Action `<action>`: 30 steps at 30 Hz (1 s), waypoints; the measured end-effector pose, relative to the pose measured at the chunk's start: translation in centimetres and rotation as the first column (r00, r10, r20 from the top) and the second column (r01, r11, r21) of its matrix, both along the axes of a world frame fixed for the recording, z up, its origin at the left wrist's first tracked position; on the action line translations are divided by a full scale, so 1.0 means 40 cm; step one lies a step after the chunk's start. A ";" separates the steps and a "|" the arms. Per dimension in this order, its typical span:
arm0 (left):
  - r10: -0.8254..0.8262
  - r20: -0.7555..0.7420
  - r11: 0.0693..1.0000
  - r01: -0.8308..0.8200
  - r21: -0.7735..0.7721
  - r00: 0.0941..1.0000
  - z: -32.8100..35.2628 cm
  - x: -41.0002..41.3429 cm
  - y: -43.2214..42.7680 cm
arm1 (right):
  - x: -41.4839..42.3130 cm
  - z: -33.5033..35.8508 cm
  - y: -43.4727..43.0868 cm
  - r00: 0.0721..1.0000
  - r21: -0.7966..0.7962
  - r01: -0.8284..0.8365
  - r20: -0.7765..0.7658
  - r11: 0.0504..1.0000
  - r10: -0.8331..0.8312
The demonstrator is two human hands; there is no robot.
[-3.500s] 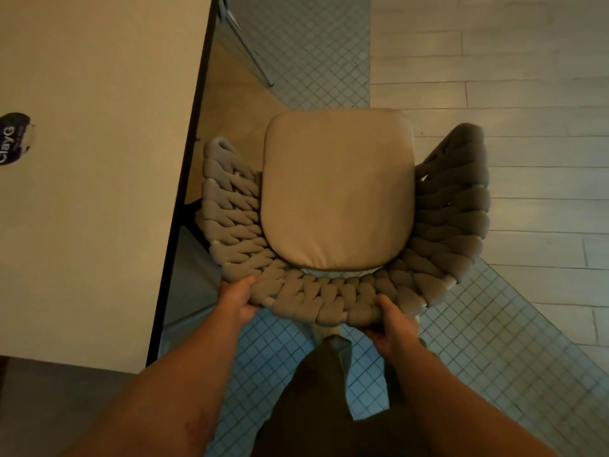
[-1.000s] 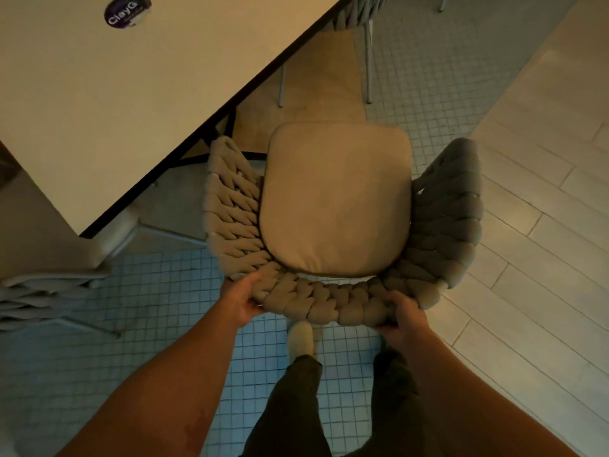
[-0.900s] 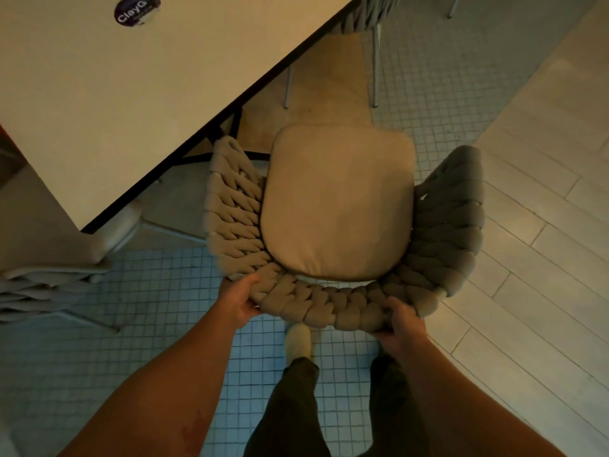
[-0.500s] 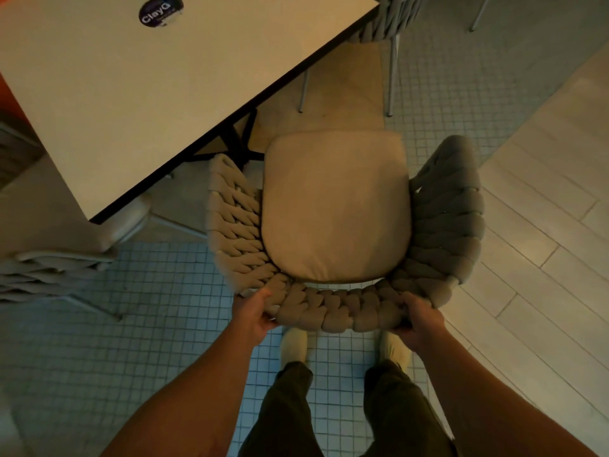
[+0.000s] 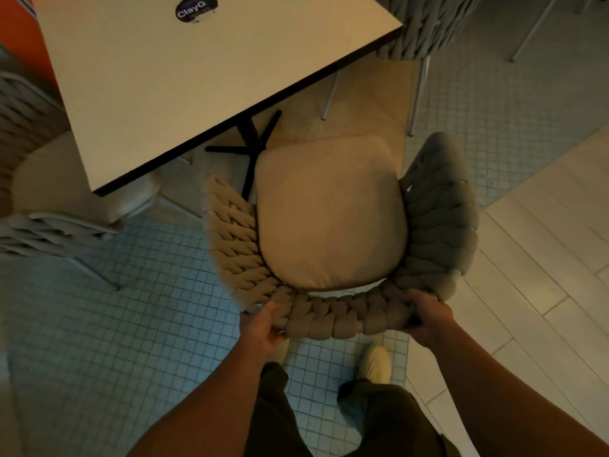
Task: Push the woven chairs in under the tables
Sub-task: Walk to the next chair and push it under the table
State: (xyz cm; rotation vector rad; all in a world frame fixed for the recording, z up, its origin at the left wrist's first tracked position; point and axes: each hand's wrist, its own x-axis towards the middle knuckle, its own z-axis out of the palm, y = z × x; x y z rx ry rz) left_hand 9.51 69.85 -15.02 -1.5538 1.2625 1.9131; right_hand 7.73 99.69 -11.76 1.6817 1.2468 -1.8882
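L hand & R hand clasp woven chair backrest, steering seat toward tabletop, upper left

1. You have one head view only; it looks steeply down from above, close over the woven chair at centre.
2. It faces forward; the table fills the frame's upper left.

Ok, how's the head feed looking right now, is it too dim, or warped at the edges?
Head view: dim and warm-toned, yet the woven chair, its seat cushion and both hands, left and right, read clearly on the backrest; wide-angle bending shows in the floor tiles and table edge; the round sticker is soft but reads "ClayG"; no glare.
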 end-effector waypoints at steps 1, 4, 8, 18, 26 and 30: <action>0.021 -0.021 1.000 -0.021 -0.005 1.000 0.001 0.005 0.012 | -0.006 0.002 0.012 1.000 0.004 -0.018 -0.005 1.000 0.018; 0.070 -0.037 0.997 -0.071 -0.027 0.997 0.005 0.017 0.045 | -0.023 -0.004 0.042 0.998 -0.007 -0.050 -0.023 0.999 0.050; 0.076 -0.048 0.995 -0.078 -0.056 0.996 0.018 0.026 0.066 | -0.027 0.007 0.065 0.992 -0.023 -0.118 -0.035 0.993 0.118; -0.876 0.219 -0.089 0.301 -0.949 0.430 0.097 0.080 0.055 | 0.095 0.112 0.033 0.618 0.663 -0.692 0.341 0.285 0.709; -0.794 0.572 -0.590 0.496 -0.637 -0.209 0.132 0.036 0.034 | 0.074 0.061 0.059 -0.031 0.856 -0.288 0.439 -0.429 0.898; -0.733 0.615 -0.657 0.536 -0.531 -0.289 0.136 0.026 0.051 | 0.008 0.055 0.047 -0.377 0.651 -0.431 0.500 -0.626 0.780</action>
